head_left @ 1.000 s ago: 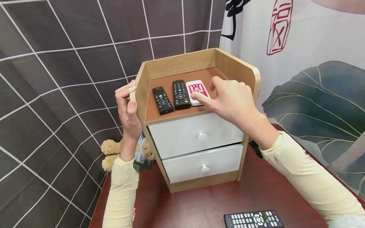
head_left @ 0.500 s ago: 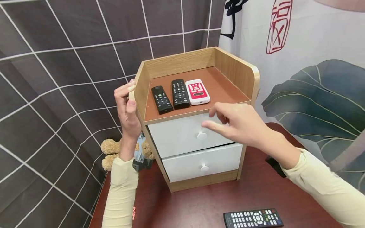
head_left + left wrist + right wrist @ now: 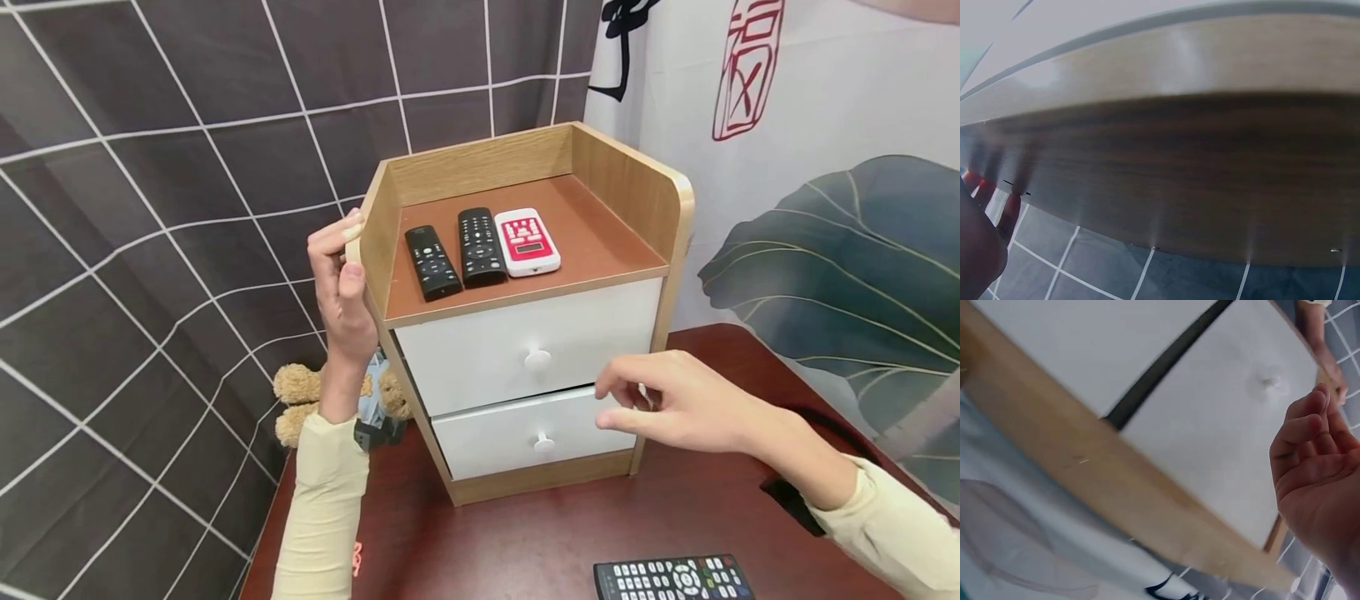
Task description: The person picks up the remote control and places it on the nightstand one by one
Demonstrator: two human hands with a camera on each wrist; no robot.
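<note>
A small wooden cabinet (image 3: pixel 491 494) with two white drawers stands on the table. My left hand (image 3: pixel 341 292) rests against the outside of its left side panel, near the top front corner; in the left wrist view the fingers (image 3: pixel 1009 219) touch that panel. On the brown top lie a short black remote (image 3: pixel 432 262), a longer black remote (image 3: pixel 481 247) and a white remote with a red face (image 3: pixel 527 242), side by side. My right hand (image 3: pixel 675 400) hovers in front of the lower drawer (image 3: pixel 487 437), fingers loosely bent and holding nothing.
A black remote with white buttons (image 3: pixel 673 577) lies on the dark red table (image 3: pixel 465 550) near the front. Behind my left wrist is a plush toy (image 3: pixel 298 385). A small pink-red item (image 3: pixel 357 558) lies left. Grid-patterned cloth (image 3: pixel 187 150) hangs behind.
My right hand has moved from over the white remote, down and to the right, to the front of the drawers. The left hand and the remotes stay where they were.
</note>
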